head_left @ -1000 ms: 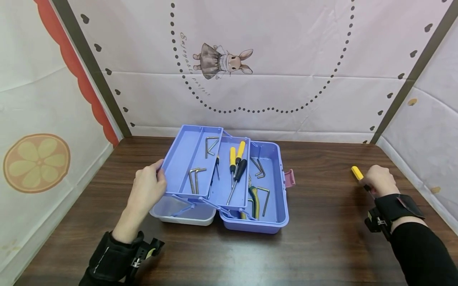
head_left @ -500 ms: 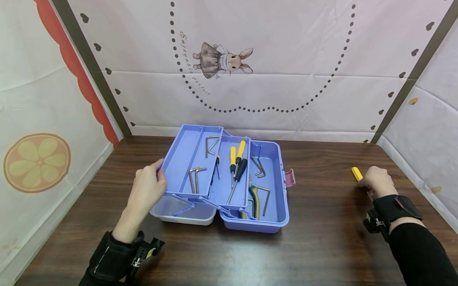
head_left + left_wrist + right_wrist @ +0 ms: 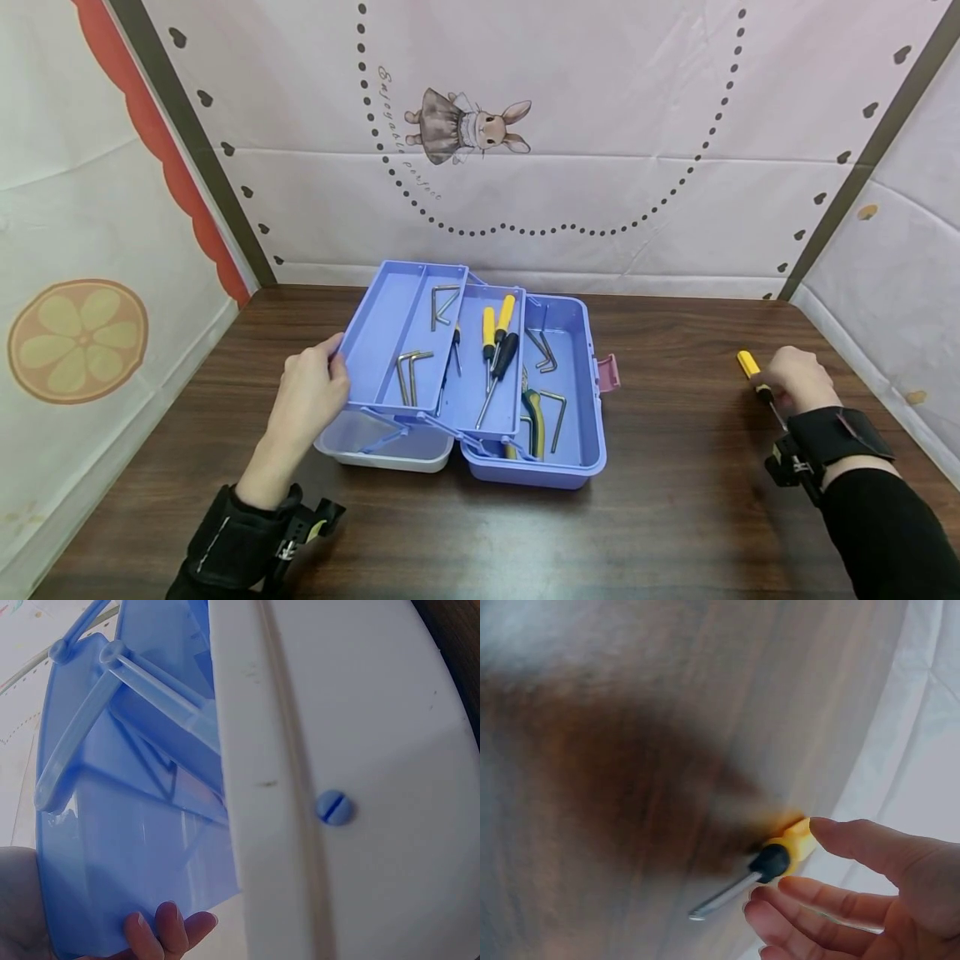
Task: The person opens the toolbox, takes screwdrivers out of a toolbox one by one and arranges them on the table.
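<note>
A blue toolbox [image 3: 585,383] stands unfolded on the table with its stepped trays spread left. My left hand [image 3: 311,392] holds the left rim of the upper tray [image 3: 375,333]; its fingertips show against the tray's underside in the left wrist view. Far to the right, my right hand [image 3: 798,379] pinches a screwdriver [image 3: 772,860] by its yellow-and-black handle, between thumb and forefinger. The other fingers are spread beside it. Its shaft points back toward the wrist, close above or on the tabletop; I cannot tell which.
Hex keys [image 3: 412,371] lie in the upper tray. The middle tray bears several screwdrivers [image 3: 504,354]; the deep compartment has more hex keys and green-and-yellow pliers [image 3: 534,421]. A pink latch [image 3: 607,373] sticks out right. White printed cloth [image 3: 600,100] closes off the back and sides.
My right hand has shifted slightly and its fingers have loosened, so more of the screwdriver's handle and black collar shows. The left hand and toolbox stay put.
</note>
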The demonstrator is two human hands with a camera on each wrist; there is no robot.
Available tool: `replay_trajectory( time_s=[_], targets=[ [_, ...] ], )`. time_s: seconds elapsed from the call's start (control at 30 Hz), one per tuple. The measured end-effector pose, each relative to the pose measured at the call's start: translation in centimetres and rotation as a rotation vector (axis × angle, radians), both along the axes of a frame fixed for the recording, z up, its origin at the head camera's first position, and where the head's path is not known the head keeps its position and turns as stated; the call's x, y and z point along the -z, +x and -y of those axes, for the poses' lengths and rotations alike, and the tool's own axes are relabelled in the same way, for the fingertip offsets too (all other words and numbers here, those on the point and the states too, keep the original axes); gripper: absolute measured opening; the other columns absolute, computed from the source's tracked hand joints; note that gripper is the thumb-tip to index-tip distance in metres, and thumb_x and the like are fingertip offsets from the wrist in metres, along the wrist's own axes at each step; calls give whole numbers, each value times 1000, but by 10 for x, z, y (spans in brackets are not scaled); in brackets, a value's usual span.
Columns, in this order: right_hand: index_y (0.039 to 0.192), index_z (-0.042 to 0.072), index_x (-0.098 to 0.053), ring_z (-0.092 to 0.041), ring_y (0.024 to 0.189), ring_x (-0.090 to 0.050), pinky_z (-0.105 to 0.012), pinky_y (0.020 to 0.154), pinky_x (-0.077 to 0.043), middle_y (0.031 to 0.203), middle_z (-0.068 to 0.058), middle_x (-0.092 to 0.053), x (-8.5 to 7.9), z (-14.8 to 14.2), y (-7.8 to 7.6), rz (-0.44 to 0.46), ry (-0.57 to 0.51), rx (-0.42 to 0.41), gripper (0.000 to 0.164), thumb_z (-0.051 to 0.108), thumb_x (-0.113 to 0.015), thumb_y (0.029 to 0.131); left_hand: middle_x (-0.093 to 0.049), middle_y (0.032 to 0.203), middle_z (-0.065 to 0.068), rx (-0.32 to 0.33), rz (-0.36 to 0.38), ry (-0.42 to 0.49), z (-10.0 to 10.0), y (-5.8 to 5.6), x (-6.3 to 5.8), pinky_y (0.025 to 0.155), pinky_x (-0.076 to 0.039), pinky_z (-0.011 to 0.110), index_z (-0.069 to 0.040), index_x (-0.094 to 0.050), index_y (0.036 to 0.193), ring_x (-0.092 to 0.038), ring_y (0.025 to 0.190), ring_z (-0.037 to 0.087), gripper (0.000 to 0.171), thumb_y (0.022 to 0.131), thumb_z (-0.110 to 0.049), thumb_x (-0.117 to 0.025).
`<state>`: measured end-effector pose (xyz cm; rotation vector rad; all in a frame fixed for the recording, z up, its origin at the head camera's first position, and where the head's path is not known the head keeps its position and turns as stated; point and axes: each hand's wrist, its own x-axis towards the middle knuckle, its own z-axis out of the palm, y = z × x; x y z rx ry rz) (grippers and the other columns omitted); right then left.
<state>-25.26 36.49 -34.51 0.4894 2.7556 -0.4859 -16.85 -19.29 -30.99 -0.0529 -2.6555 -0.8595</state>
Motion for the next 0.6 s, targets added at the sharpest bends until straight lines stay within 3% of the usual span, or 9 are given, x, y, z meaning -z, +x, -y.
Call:
replay_trajectory(
  time_s=[0.1,0.23,0.4,0.6],
  targets=[
    [45,13,-43,-15,41,-45,-28,44,-34,43,1,-43,-8,3,-2,-7,-5,-33,40,25,-56,81,-50,110,35,2,3,2,0,0,0,64,-48,47,17,-45,119,-57,89,39,37,88,-2,-38],
    [48,10,-46,-17,44,-44,-28,45,-33,44,0,-43,-25,17,-1,-27,31,-67,39,25,-55,83,-50,110,35,6,3,4,0,0,0,67,-48,49,17,-45,119,-56,92,41,37,88,-2,-38],
    [63,-2,-52,-25,54,-48,-32,47,-37,56,-12,-49,-42,35,-4,-107,99,-126,36,28,-59,82,-50,111,35,5,10,7,0,0,0,69,-47,50,17,-44,119,-55,94,42,37,88,-2,-37],
    [81,-8,-61,-26,58,-52,-35,48,-40,69,-17,-57,-63,68,-1,-223,116,-289,30,22,-59,82,-50,111,35,2,12,6,0,1,-1,62,-49,45,17,-45,119,-57,87,38,37,88,-2,-38]
  ],
)
